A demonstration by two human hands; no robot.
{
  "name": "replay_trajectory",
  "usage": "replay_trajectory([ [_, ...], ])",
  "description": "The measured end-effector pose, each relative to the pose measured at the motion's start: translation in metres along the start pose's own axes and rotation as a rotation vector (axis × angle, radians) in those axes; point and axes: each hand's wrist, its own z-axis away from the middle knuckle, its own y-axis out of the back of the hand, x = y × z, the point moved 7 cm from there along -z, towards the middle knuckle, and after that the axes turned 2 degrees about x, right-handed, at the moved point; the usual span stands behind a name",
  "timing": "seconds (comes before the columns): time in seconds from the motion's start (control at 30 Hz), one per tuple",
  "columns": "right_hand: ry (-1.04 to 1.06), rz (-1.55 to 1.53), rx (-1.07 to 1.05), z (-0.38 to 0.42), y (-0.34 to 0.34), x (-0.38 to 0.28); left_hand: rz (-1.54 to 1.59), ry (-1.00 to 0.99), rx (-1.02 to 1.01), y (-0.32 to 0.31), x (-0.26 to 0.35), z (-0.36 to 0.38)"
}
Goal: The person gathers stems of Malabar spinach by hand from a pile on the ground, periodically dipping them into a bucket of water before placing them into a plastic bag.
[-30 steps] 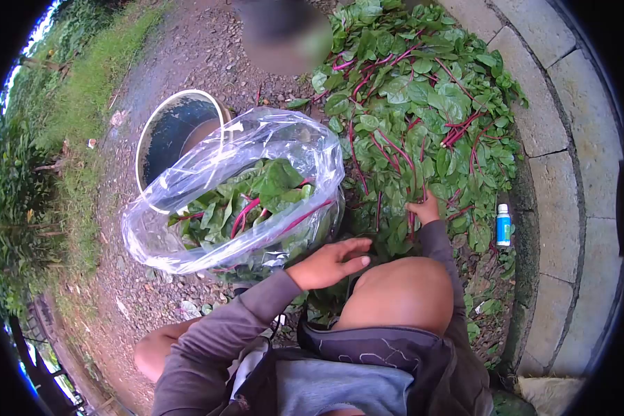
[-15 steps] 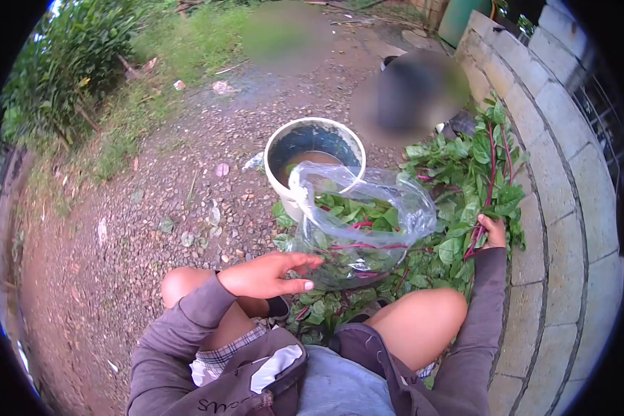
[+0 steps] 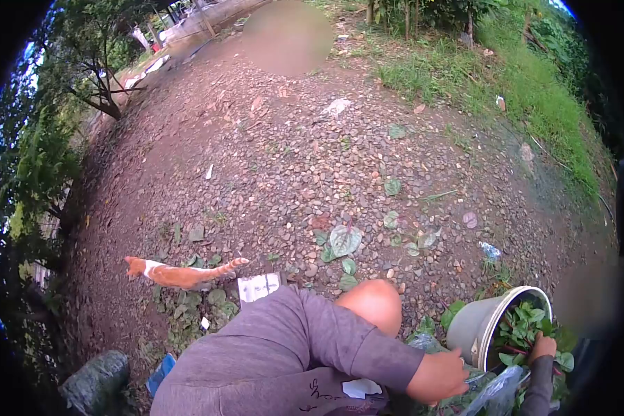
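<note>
At the lower right, my right hand (image 3: 543, 346) is closed on leafy stems (image 3: 524, 326) with broad green leaves, in front of the bucket's mouth. The pale bucket (image 3: 473, 327) looks tilted in this view, its rim facing right. My left hand (image 3: 439, 378) is beside the clear plastic bag (image 3: 498, 394), below the bucket. Its fingers are loosely bent and apart, with nothing visible in them; their tips are partly hidden. Part of the bag is cut off by the lower edge of view.
An orange and white cat (image 3: 184, 276) is on the gravel (image 3: 284, 180) to the left. Loose leaves (image 3: 344, 240) lie ahead of my knee. A dark, full-looking plastic bag (image 3: 97, 381) is at the lower left. Grass (image 3: 555, 139) borders the far right.
My view has swung left, so the bucket and bag now appear at the lower right and the cat has come into view. The block wall is out of sight. My right hand still grips stems.
</note>
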Motion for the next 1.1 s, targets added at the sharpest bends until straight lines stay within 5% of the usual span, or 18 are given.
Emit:
replay_trajectory([
  [0.23, 0.178, -0.194, -0.273, -0.128, -0.127, -0.138, 0.003, 0.031, 0.169, 0.052, -0.019, 0.006],
  [0.3, 0.150, -0.353, -0.303, -0.149, -0.214, -0.140, 0.021, 0.071, 0.073, 0.040, -0.025, -0.001],
  [0.63, 0.179, -0.526, -0.560, -0.095, -0.263, -0.140, -0.061, -0.018, 0.084, 0.021, -0.011, -0.016],
  [0.77, 0.241, -0.602, -0.565, -0.080, -0.267, -0.126, 0.007, 0.099, -0.167, 0.011, -0.013, -0.019],
  [0.8, 0.272, -0.589, -0.515, -0.085, -0.261, -0.120, -0.041, 0.120, -0.149, 0.000, -0.018, -0.020],
  [0.83, 0.173, -0.594, -0.560, -0.049, -0.144, -0.107, -0.073, 0.119, -0.137, 0.000, -0.014, -0.018],
  [0.87, 0.150, -0.475, -0.398, -0.044, -0.126, -0.090, -0.080, 0.124, -0.146, -0.005, -0.014, -0.017],
  [1.1, -0.027, -0.352, -0.230, 0.046, 0.076, -0.007, -0.113, 0.132, -0.292, 0.008, -0.024, -0.018],
])
